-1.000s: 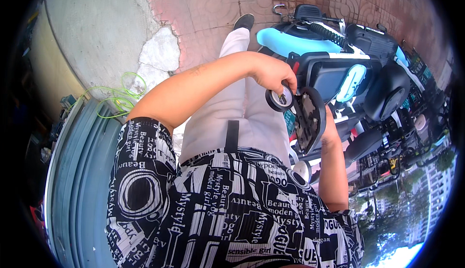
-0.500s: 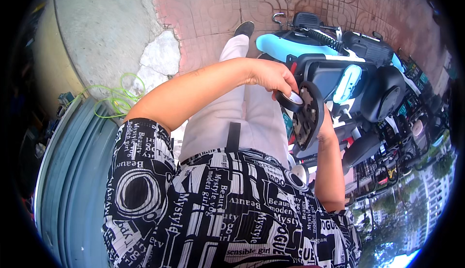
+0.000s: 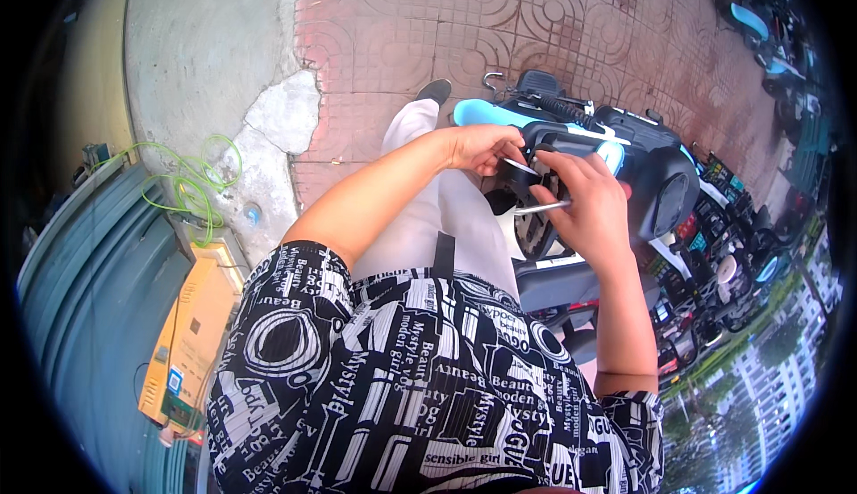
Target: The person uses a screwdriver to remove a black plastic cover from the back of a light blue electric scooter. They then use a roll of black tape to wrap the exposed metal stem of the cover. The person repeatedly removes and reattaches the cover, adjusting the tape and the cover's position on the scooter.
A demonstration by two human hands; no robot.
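My left hand (image 3: 486,149) pinches a roll of black tape (image 3: 519,172) with a pale core, over my lap beside the scooter. From the right, my right hand (image 3: 585,199) reaches to the roll, its fingertips close to or touching the tape. Between its thumb and fingers lies a slim, silvery, rod-like tool (image 3: 541,209); its exact kind cannot be made out. Under that tool shows a dark curved part (image 3: 536,237) with cutouts. My right hand hides where it rests.
A light blue and black electric scooter (image 3: 482,114) stands right in front of me, with more scooters along the right. At left are a yellow box (image 3: 186,333), green cable (image 3: 189,195) and grey-blue ridged panels (image 3: 98,289). Patterned red paving (image 3: 393,39) meets grey concrete.
My right hand has come from behind the dark oval part to the tape roll, and a slim silvery tool now shows in it. The oval part sits lower. My view has shifted.
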